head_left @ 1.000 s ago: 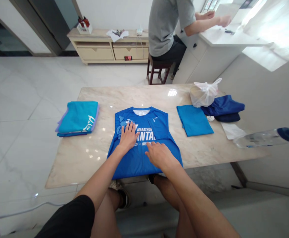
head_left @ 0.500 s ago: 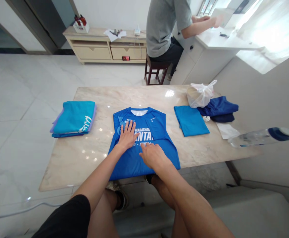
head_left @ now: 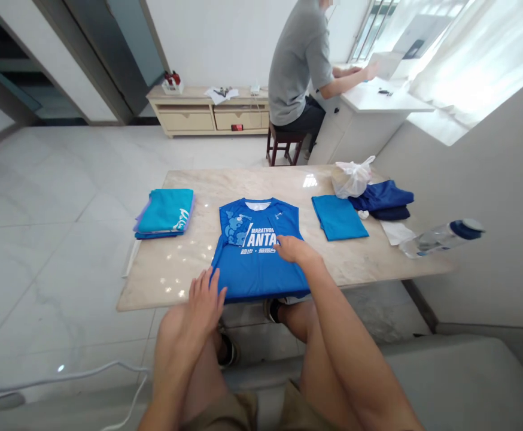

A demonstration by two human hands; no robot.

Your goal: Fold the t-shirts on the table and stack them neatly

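Lying on the table (head_left: 154,281), blue shirt (head_left: 252,278) is partly covered by right hand (head_left: 294,248) — finger grip cannot be told; left hand (head_left: 204,299), fingers slightly spread, is held at shirt's edge.

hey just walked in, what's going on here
A blue shirt lies front up on a table. The wearer's right hand is at the right end of its lettering; the left hand is by its lower left corner. A folded stack lies to the left, a folded blue cloth to the right. Another person sits beyond, at a white desk.
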